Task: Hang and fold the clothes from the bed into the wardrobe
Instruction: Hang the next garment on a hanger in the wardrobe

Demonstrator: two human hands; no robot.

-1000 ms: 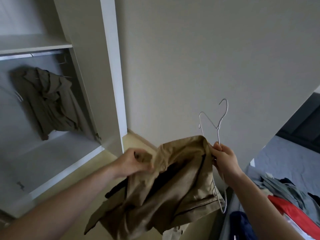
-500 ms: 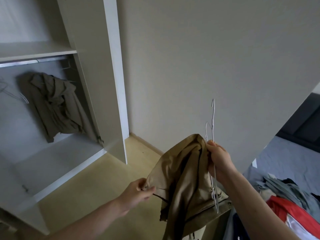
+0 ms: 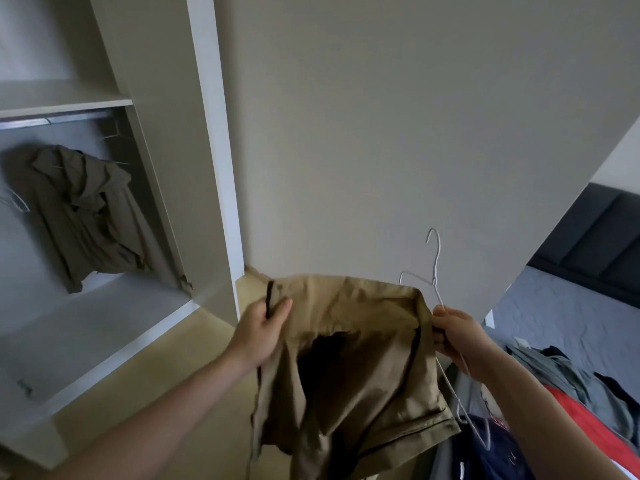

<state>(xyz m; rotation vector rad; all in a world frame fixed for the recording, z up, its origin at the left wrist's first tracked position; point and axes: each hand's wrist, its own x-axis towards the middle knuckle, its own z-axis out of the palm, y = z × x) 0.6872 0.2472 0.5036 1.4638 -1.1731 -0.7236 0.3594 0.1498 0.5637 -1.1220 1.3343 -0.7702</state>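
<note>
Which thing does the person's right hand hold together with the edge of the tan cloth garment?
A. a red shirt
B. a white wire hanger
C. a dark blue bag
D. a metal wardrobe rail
B: the right hand grips the white wire hanger and the right edge of the tan cloth garment, with the hook standing above the fingers.

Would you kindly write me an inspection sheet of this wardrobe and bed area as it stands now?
Surface: grey bed at right; pale wooden floor below.
Job's things: tan garment stretched between both hands; white wire hanger beside it; olive garment hangs under the wardrobe rail.
Clutter: clothes pile on the bed.
Grip: left hand pinches the waistband; right hand holds garment and hanger.
Cables: nothing seen.
Surroundings: beige wall.
</note>
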